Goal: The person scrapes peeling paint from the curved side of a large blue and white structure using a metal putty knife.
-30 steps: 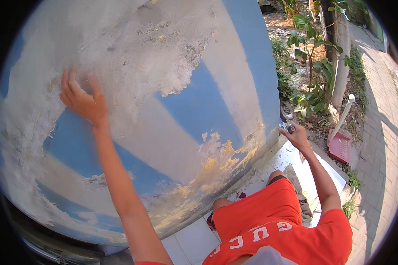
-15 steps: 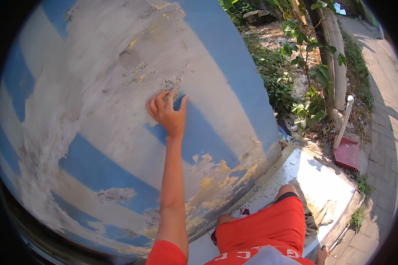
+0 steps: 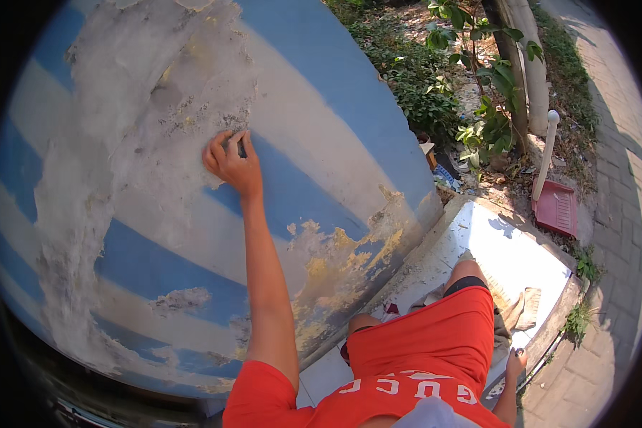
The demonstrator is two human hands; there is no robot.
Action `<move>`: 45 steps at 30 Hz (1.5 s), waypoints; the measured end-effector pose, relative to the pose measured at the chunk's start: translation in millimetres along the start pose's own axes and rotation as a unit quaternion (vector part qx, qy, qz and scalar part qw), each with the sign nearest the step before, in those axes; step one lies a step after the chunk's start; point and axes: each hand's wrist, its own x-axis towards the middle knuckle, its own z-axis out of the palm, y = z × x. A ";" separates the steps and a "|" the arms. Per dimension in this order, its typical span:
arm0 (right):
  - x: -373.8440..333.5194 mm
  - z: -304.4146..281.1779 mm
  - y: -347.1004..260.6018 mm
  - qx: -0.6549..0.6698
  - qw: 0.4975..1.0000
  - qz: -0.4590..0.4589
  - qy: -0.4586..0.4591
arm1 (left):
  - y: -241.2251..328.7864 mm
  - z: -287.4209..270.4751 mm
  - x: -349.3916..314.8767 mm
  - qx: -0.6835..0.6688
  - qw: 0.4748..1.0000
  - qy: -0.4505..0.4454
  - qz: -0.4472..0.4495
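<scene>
My left hand is against the peeling wall, at the lower edge of a large bare grey patch. Its thumb and forefinger meet in a pinch, while the other fingers curl against the surface. Anything between the fingertips is too small to make out. Blue and off-white painted stripes run around the patch. Low at the right, my right hand hangs beside my body over the edge of a white tiled ledge. Its fingers look closed around something small and dark that I cannot identify.
Crumpled brownish cloth lies on the ledge beside my leg. A pink dustpan with a white upright handle stands beyond the ledge. Bushes, a leafy trunk and a paved path lie to the right.
My left thumb, held apart from the fingers before, now meets the forefinger at the wall. The view has shifted, and more of my right hand and forearm shows at the lower right.
</scene>
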 end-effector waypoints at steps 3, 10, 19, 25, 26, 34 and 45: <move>6.3 3.6 27.2 0.065 0.998 -0.014 0.019 | 0.4 0.9 -1.3 0.002 1.000 0.000 -0.013; -0.8 3.7 6.2 -0.029 0.999 -0.021 0.002 | 4.5 -13.5 -14.9 -0.009 0.999 -0.034 -0.019; -0.1 0.9 -18.7 -0.090 0.992 -0.074 -0.040 | -11.2 -34.1 -22.2 -0.055 0.995 -0.058 -0.055; 10.0 -0.5 -10.4 -0.078 0.990 -0.113 -0.026 | -6.9 -32.3 -12.0 -0.013 0.998 -0.031 -0.062; 15.7 -2.8 -8.0 -0.096 0.990 -0.103 -0.030 | -3.0 -27.0 -12.4 -0.021 0.997 -0.014 -0.068; 20.4 -3.7 -16.6 -0.149 0.977 -0.151 -0.007 | 3.6 -7.9 -10.3 -0.039 0.995 0.027 -0.087; 47.6 1.8 -62.3 -0.003 0.980 -0.201 -0.009 | 4.3 -38.9 -56.2 -0.102 0.991 -0.077 -0.043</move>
